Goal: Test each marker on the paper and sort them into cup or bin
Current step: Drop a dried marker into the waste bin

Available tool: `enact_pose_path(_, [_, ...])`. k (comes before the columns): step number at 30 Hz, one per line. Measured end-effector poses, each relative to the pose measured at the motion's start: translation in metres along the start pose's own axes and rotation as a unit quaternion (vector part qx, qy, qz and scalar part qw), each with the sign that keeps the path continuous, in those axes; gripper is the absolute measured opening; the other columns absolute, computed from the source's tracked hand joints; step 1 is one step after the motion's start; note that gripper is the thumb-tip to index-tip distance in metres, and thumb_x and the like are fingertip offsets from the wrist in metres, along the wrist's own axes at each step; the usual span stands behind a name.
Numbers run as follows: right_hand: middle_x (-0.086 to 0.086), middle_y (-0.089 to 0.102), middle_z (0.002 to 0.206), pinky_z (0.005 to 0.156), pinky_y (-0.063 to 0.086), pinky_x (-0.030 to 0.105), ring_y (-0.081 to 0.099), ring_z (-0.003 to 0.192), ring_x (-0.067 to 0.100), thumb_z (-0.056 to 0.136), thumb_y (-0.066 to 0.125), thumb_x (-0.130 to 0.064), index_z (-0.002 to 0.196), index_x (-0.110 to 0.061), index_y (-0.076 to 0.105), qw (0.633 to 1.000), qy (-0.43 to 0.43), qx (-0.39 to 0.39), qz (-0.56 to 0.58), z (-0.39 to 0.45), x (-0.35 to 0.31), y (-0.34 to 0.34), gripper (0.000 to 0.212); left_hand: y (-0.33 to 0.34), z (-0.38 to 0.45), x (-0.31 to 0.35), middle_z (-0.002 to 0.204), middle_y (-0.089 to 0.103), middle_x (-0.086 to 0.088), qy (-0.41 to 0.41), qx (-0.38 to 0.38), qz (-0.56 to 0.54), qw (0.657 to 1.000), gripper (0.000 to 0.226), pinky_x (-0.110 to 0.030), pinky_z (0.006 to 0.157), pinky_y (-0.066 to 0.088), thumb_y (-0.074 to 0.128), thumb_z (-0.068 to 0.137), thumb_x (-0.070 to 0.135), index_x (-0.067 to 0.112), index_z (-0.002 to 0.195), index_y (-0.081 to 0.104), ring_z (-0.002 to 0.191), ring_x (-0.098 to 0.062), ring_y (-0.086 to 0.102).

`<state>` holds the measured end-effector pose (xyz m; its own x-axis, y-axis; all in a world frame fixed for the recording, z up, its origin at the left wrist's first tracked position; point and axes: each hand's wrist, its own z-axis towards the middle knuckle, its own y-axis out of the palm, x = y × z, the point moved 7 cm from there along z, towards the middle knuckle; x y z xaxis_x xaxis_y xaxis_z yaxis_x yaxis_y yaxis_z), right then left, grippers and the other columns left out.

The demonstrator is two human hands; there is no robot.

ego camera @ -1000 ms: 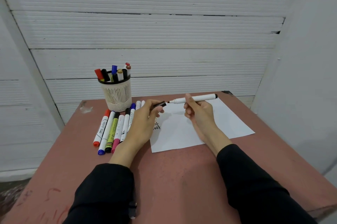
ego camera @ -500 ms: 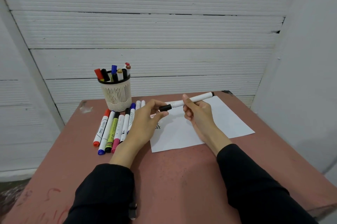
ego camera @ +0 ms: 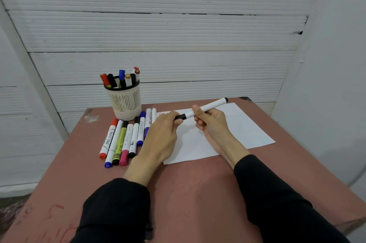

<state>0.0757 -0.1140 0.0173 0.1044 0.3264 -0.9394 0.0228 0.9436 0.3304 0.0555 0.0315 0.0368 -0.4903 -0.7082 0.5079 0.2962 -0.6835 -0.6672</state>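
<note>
A white marker point(ego camera: 206, 108) with a black cap is held above the paper point(ego camera: 243, 131) by both hands. The cap end is pinched by the left hand point(ego camera: 162, 133), and the barrel is gripped by the right hand point(ego camera: 212, 124). Left of the left hand, markers point(ego camera: 122, 141) are laid on the counter point(ego camera: 198, 183) before a cup point(ego camera: 125, 102). Their labels cannot be read.
</note>
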Motion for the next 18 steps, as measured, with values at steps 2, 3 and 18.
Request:
enact_pose_path(2, [0.001, 0.050, 0.060, 0.051, 0.036, 0.019, 0.041, 0.053, 0.009, 0.088, 0.069, -0.016, 0.080, -0.006, 0.064, 1.000, 0.000, -0.005, 0.003, 0.000, 0.000, 0.001, 0.014, 0.001, -0.001, 0.000, 0.073, 0.043, 0.013, -0.006, -0.012, -0.007, 1.000, 0.022, -0.025, 0.059, 0.024, 0.039, 0.103, 0.024, 0.012, 0.102, 0.058, 0.073, -0.014, 0.040])
enact_pose_path(3, [0.001, 0.050, 0.061, 0.051, 0.036, 0.019, 0.041, 0.052, 0.009, 0.088, 0.069, -0.017, 0.081, -0.006, 0.065, 1.000, 0.004, -0.008, 0.003, -0.001, 0.000, 0.001, 0.014, 0.002, -0.001, -0.001, 0.073, 0.044, 0.012, -0.013, -0.024, -0.022, 0.999, 0.022, -0.024, 0.059, 0.026, 0.038, 0.103, 0.025, 0.013, 0.101, 0.057, 0.073, -0.015, 0.041])
enact_pose_path(18, [0.000, 0.050, 0.058, 0.048, 0.033, 0.019, 0.040, 0.047, 0.007, 0.092, 0.064, -0.035, 0.076, -0.013, 0.059, 0.989, -0.075, 0.103, -0.079, -0.005, -0.034, -0.030, 0.027, 0.021, -0.006, -0.006, 0.126, 0.048, 0.011, -0.056, -0.068, -0.044, 0.995, 0.042, -0.031, 0.092, 0.041, 0.044, 0.100, 0.032, 0.026, 0.141, 0.036, 0.113, -0.010, 0.047])
